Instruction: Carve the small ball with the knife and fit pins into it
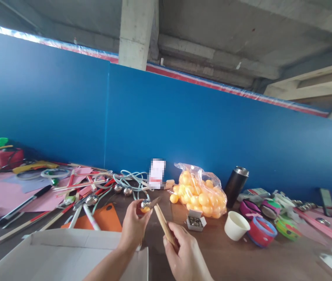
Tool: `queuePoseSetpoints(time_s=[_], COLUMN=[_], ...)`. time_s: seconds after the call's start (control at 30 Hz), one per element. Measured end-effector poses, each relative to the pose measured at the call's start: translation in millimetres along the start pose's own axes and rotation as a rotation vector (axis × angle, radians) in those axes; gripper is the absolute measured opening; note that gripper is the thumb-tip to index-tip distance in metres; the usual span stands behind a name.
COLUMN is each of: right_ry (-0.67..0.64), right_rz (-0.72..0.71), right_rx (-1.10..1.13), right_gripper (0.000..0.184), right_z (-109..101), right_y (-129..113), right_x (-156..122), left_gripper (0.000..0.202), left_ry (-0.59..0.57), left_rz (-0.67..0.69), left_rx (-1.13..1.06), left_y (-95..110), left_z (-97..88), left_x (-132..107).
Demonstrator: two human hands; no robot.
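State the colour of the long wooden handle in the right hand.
Light tan wooden handle, in the head view.

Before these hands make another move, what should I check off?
1. Left hand grips the shiny ball: ok.
2. Right hand holds the wooden-handled tool: ok.
3. Left hand well clear of the tool's dark end: not ok, they are very close.
4. Tool touching the ball: cannot tell from this angle.
5. Cream cup standing upright: ok.
6. Clear bag of orange balls sealed: cannot tell.
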State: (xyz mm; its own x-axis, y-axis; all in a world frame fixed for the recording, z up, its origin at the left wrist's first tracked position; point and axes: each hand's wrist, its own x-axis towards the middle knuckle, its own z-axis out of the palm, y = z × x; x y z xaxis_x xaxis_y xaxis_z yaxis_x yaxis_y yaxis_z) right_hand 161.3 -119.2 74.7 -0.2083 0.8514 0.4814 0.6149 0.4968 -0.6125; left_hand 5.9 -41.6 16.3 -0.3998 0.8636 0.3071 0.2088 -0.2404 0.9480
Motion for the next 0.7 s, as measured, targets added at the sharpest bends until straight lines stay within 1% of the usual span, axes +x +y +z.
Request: queuePoseSetpoints(time_s=[0.17, 0.37, 0.5, 0.57, 0.7], right_ry=[0.049, 0.027, 0.095, 0.106, 0.074], right_rz=[-0.010, -0.017, -0.039, -0.037, -0.015], right_rx=[0.025, 0.015, 0.024, 0.000, -0.043], right_gripper=[0.025, 0.026, 0.030, 0.029, 0.027], right_z=[0.6, 13.2, 13.4, 13.1, 13.2], right_y=[-0.9, 8.9, 12.6, 12.8, 12.2], right_x=[-0.6, -2.6, -2.4, -2.0, -1.6], left_gripper=[0.033, 0.034, 0.030, 0.029, 0.030], left_ry=[0.000, 0.022, 0.034, 0.030, 0.033], left_rz=[0.127, 0.163, 0.223, 0.227, 0.199], left_rx=[0.108, 0.149, 0.168, 0.174, 0.192], left_y=[-1.5, -8.4, -8.3, -7.5, -8.2], left_z=[-0.3, 1.4, 1.5, 1.7, 2.3], left_x=[-0.7, -1.4, -1.7, -2.2, -1.9])
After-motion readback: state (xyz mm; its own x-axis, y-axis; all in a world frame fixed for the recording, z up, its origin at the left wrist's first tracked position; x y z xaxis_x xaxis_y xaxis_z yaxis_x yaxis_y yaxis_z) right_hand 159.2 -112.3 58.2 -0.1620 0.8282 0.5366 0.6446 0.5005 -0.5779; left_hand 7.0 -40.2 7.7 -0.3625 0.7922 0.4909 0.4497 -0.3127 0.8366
